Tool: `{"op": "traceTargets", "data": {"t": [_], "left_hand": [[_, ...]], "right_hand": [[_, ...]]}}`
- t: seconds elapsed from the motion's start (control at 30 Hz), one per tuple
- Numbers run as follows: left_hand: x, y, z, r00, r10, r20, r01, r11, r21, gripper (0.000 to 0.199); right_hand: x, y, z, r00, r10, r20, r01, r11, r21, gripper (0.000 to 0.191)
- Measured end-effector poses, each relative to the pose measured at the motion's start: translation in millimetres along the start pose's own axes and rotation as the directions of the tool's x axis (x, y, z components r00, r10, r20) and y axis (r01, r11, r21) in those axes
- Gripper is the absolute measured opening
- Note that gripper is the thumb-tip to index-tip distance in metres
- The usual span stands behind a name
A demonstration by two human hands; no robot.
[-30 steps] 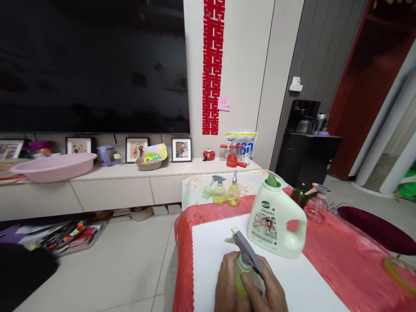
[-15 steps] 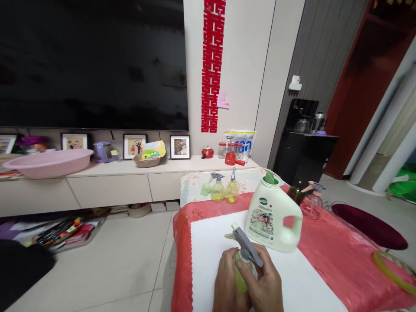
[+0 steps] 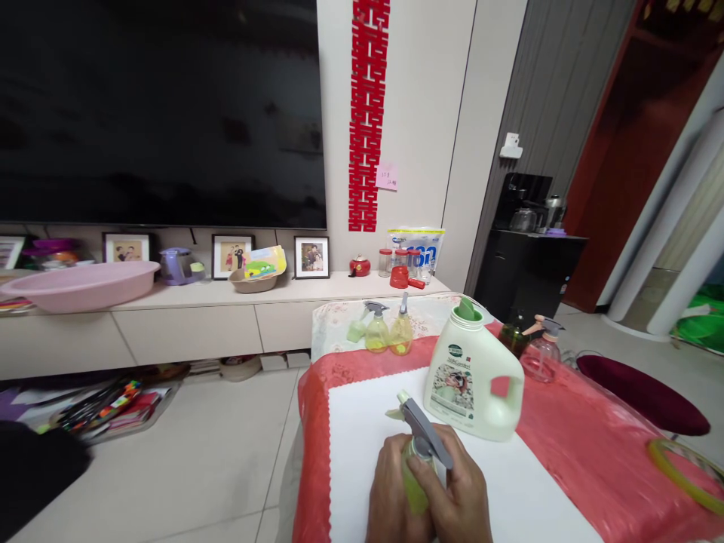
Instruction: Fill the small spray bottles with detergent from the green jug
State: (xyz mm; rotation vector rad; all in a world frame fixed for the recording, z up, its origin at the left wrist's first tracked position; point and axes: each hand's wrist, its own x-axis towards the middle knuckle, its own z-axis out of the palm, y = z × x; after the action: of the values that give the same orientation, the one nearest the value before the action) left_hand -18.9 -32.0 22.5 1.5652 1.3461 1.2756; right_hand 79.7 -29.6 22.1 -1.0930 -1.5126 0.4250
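A small yellow-green spray bottle (image 3: 415, 483) with a grey trigger head stands between my two hands over the white sheet. My left hand (image 3: 388, 490) wraps round the bottle's body from the left. From the right, my right hand (image 3: 461, 490) grips it near the neck, its fingers beside the grey trigger and its thumb across the front. The bottle's base is hidden by my hands. Just beyond them a large pale green detergent jug (image 3: 475, 377) stands upright with a handle on its right; a green piece (image 3: 467, 308) sits in its mouth.
Two yellow spray bottles (image 3: 377, 332) stand at the table's far side. A pink spray bottle (image 3: 543, 354) and a dark bottle (image 3: 513, 335) are behind the jug. A yellow tape roll (image 3: 676, 479) lies at right on the red cover (image 3: 571, 445). A maroon stool (image 3: 639, 392) stands beyond.
The view has shifted slightly, so everything sits a little further left. Both hands still hold the spray bottle in nearly the same pose.
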Motion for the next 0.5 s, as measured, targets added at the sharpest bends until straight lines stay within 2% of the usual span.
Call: {"op": "traceTargets", "data": {"t": [0.13,0.2,0.3,0.33,0.4,0.5], "left_hand": [[3.7,-3.3,-0.5,1.000,-0.017,0.026,0.017,0.999,-0.027,0.031],[6.9,-7.8,0.3,0.998,-0.034,0.051,0.035,0.999,-0.023,0.034],[11.4,-13.7,1.5,0.997,-0.027,0.077,0.026,1.000,0.007,0.040],[12.4,-14.5,1.4,0.997,-0.022,0.080,0.021,1.000,0.013,0.040],[13.1,-13.8,0.1,0.996,-0.020,0.089,0.020,1.000,0.007,0.037],[12.0,-9.1,-3.1,0.992,-0.034,0.121,0.038,0.999,-0.025,0.029]], "right_hand": [[7.1,7.0,-8.4,0.994,-0.041,0.103,0.041,0.999,-0.001,0.029],[12.4,7.3,-12.7,0.983,0.002,0.184,-0.020,0.995,0.095,0.033],[18.4,6.3,-15.8,0.930,0.077,0.358,-0.188,0.940,0.286,0.041],[19.2,6.2,-15.4,0.920,0.080,0.383,-0.215,0.921,0.326,0.042],[18.3,6.8,-12.5,0.937,0.047,0.347,-0.173,0.924,0.342,0.042],[13.0,11.6,-6.5,0.971,-0.026,0.236,-0.034,0.969,0.245,0.044]]}}
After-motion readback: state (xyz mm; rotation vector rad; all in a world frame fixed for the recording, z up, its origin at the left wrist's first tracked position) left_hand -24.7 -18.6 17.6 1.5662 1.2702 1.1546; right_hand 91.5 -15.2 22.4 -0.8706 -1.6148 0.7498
